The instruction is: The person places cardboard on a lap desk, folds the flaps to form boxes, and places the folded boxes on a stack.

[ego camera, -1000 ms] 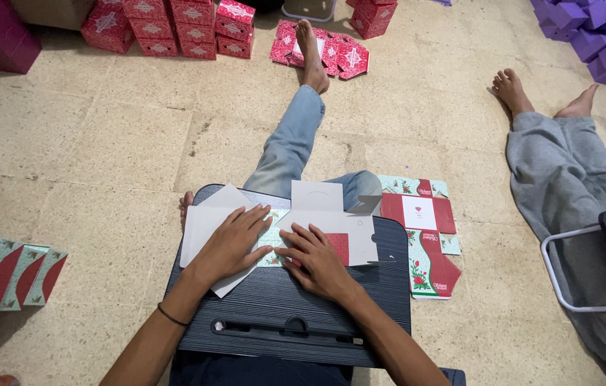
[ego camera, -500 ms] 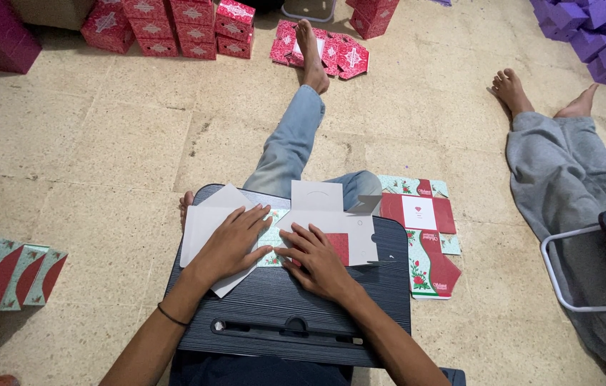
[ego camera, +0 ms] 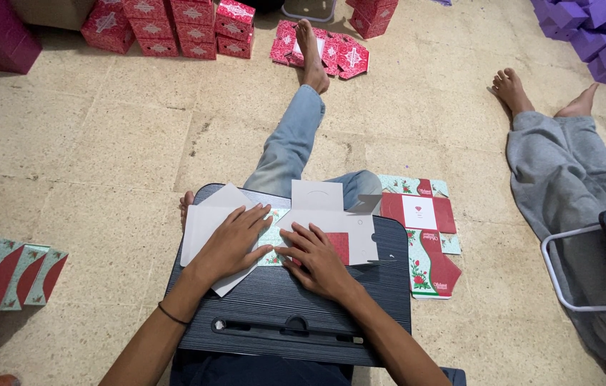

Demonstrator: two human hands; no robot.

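Note:
A flat, unfolded cardboard box blank, white inside with green and red print, lies on a black lap board across my legs. My left hand presses flat on the blank's left flaps, fingers spread. My right hand rests on its middle, fingertips touching the fold near a red panel. Neither hand grips anything; both lie palm down on the card.
More flat printed blanks lie on the floor to the right of the board. Folded green-and-red boxes sit at the left. Red boxes and purple boxes are stacked at the back. Another person's legs lie at the right, beside a chair frame.

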